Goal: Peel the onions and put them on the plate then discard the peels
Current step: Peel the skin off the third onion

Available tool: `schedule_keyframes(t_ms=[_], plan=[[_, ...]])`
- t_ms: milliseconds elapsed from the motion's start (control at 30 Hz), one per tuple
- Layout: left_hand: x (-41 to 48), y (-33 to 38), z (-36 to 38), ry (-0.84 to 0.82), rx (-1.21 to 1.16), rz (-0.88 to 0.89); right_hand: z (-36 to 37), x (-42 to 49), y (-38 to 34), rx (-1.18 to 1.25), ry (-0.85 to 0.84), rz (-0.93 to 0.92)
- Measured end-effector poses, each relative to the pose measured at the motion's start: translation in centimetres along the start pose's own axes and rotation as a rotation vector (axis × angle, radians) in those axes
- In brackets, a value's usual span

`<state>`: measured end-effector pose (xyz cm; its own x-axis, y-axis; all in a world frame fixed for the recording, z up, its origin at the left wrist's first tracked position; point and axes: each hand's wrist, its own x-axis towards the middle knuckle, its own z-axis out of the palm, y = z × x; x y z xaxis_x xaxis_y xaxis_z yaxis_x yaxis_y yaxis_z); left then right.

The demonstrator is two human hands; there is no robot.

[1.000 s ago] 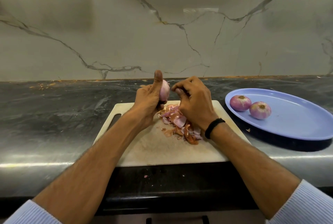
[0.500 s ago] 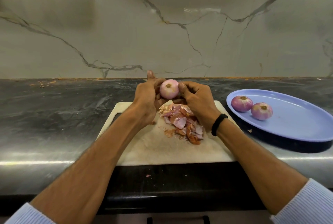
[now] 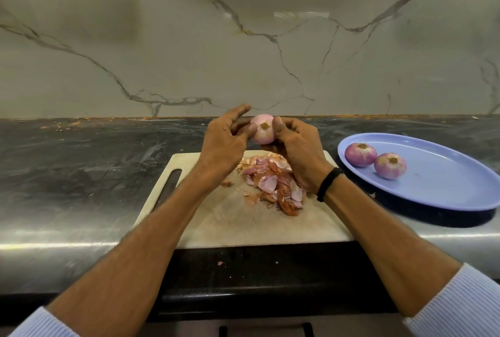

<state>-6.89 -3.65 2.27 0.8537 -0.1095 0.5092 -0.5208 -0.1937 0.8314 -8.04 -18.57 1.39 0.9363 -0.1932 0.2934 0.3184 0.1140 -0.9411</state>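
The right thumb (image 3: 278, 123) is pressing on the upper right of the onion (image 3: 263, 133) while the other fingers of the right hand (image 3: 297, 152) are curling under it, so this hand is grasping the onion and carrying its weight. The left thumb (image 3: 250, 129) is touching the onion's left side, and the rest of the left hand (image 3: 221, 144) is staying loose, with the forefinger stretched upward and closing on nothing. The onion is hanging in the air just above the far edge of the cutting board (image 3: 216, 223), its brown root end facing the camera.

It is looking pale, smooth and nearly bare. In my judgement it is handling as a light, firm ball: stiff enough for a solid squeeze, yet slick where the dry skin is gone, so cupping it from beneath with the thumb on top is suiting it better than a fingertip pinch. Any thin remnant near the root would be tearing easily, so a nail edge at that end seems the best starting place.

The peels (image 3: 273, 185) are lying heaped on the board's middle, toward its right. The plate (image 3: 446, 174) is sitting to the right of the board, just beside it, carrying two peeled onions (image 3: 360, 154) near its board-side rim.
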Motion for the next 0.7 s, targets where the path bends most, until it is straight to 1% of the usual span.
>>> schedule_keyframes(t_ms=[67,133,233,300,400,500,700], plan=[[0.0,-0.3,-0.3,0.079,0.147,0.143,-0.1,0.1,-0.1,0.015,0.023,0.004],[0.0,-0.5,-0.5,0.121,0.213,0.256,-0.2,0.2,-0.2,0.003,0.034,-0.002],[0.2,-1.1,-0.5,0.131,0.309,0.441,-0.2,0.0,-0.5,0.015,0.041,-0.006],[0.2,-1.2,-0.4,0.117,0.360,0.492,-0.3,-0.3,-0.8,0.053,0.024,0.011],[0.2,-1.4,-0.3,0.096,0.431,0.527,-0.3,-0.6,-1.1,0.143,-0.026,0.063],[0.3,-1.3,-0.3,0.090,0.452,0.504,-0.3,-0.6,-1.1,0.183,-0.052,0.085],[0.2,-1.2,-0.2,0.087,0.519,0.399,0.3,-0.7,-0.6,0.124,-0.107,0.079]])
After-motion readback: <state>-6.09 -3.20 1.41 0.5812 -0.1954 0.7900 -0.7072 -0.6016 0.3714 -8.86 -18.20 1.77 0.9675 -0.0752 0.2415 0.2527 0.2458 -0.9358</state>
